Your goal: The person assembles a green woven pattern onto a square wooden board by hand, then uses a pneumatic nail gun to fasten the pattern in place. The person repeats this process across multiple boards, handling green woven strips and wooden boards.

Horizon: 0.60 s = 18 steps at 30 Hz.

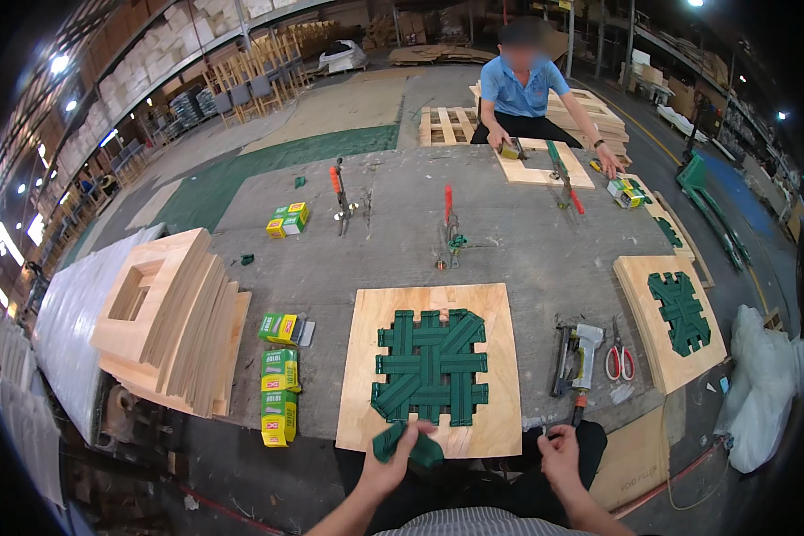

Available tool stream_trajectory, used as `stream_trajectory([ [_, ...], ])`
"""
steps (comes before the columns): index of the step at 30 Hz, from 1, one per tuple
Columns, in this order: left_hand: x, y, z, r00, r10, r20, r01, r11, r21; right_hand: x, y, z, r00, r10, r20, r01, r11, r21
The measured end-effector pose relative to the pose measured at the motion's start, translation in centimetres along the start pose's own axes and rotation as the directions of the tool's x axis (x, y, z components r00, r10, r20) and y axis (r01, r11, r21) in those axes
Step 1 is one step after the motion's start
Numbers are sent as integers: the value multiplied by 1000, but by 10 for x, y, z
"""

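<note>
A square plywood panel [357, 357] lies in front of me at the table's near edge. Dark green webbing straps [431, 366] are woven over its middle. Close to the panel's lower edge, my left hand [404, 451] is closed round a folded piece of green webbing [427, 449]. My right hand [558, 454] is apart from the panel, at its lower right, with fingers pinched together; whatever is between them is too small to make out. Beyond that hand lie a staple gun [586, 357] and red-handled scissors [618, 359].
Green-and-yellow staple boxes [280, 371] stand left of the panel, beside a tall stack of wooden panels [165, 322]. A webbed panel stack [679, 313] sits at right. Red-handled tools [449, 219] stand mid-table. Across it, a co-worker [527, 89] handles another panel [545, 165].
</note>
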<state>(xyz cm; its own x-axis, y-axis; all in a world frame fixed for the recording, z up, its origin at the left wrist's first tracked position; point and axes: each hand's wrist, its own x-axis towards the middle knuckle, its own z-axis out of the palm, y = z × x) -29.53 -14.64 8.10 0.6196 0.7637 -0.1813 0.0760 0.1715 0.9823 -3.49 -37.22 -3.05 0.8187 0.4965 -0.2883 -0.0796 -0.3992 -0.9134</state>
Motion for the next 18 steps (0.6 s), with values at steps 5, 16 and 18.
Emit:
stream_trajectory([
  [5, 123, -45, -34, 897, 413, 156, -365, 495, 789, 61, -90, 7, 933, -344, 105, 350, 936, -40],
  [16, 157, -62, -23, 894, 212, 396, -426, 124, 896, 272, -323, 173, 466, -823, 326, 871, 360, -336],
  [18, 157, -67, -23, 865, 255, 433, -479, 160, 863, 319, -352, 205, 531, -775, 342, 810, 346, -474],
])
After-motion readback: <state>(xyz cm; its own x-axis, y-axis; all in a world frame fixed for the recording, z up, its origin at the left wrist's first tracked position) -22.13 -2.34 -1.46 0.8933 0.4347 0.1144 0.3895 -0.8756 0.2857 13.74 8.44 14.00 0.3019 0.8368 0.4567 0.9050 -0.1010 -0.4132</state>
